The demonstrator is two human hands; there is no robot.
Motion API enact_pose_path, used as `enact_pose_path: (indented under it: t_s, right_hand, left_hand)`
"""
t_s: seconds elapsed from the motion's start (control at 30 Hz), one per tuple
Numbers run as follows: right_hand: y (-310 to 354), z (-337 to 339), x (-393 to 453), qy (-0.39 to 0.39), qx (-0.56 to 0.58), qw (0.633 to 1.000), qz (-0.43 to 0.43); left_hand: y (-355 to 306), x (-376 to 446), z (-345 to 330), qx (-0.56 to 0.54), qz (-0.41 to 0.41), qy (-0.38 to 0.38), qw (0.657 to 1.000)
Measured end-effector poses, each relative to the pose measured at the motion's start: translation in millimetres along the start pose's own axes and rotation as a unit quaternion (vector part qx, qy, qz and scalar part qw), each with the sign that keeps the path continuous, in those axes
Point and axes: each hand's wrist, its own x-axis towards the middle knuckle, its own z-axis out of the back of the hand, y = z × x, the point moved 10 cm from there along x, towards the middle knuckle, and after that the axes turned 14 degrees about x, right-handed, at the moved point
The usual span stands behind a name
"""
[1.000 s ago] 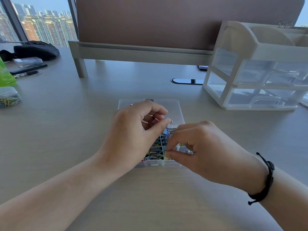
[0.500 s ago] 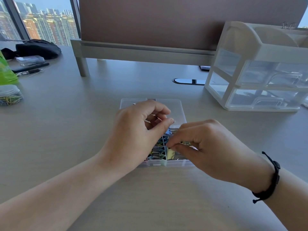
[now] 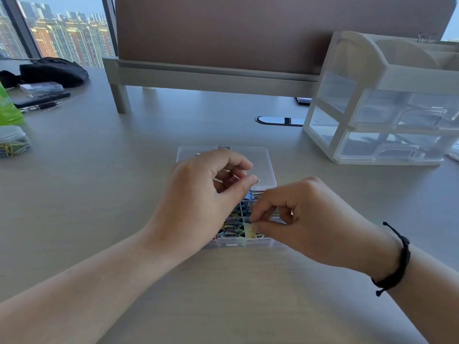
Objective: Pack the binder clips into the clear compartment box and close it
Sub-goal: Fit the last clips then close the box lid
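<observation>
The clear compartment box (image 3: 248,242) lies on the desk in front of me, its lid (image 3: 263,165) folded open flat behind it. Several coloured binder clips (image 3: 233,225) fill its compartments. My left hand (image 3: 198,199) hovers over the box's left side with curled fingers, holding a small binder clip (image 3: 232,178) with metal handles between thumb and fingers. My right hand (image 3: 298,219) reaches over the right side and pinches a pale yellow clip (image 3: 249,230) at the front compartments. Both hands hide much of the box.
A white drawer organiser (image 3: 387,100) stands at the right. A monitor riser (image 3: 198,73) spans the back, a cable slot (image 3: 278,120) behind the box. At the far left lie a bag of paper clips (image 3: 12,145), a green packet (image 3: 7,108), pens and a black pouch (image 3: 52,70).
My right hand has shifted slightly over the front right compartments, still pinching the yellow clip. The left hand keeps its place with its clip.
</observation>
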Motion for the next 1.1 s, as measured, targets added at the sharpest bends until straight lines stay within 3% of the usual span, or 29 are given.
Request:
enact_pose_path:
  t_s: [0.23,0.37,0.67,0.87,1.1]
  right_hand:
    - [-4,34,3,-0.097,0.135,0.986,-0.005]
    - [-5,28,5,-0.071,0.175,0.982,-0.005]
    - [-14,22,7,-0.061,0.153,0.986,-0.023]
    - [-19,22,8,-0.047,0.231,0.971,-0.026]
    - [-17,42,9,-0.093,0.293,0.951,-0.006]
  left_hand:
    - [-5,-2,-6,-0.056,-0.004,0.034,0.998]
    - [-11,-4,-12,-0.090,-0.021,0.059,0.994]
    - [-14,-3,-10,-0.097,-0.012,0.048,0.994]
    - [-12,-2,-7,-0.089,0.003,0.039,0.995]
    - [-4,-2,-13,-0.118,0.015,0.064,0.991]
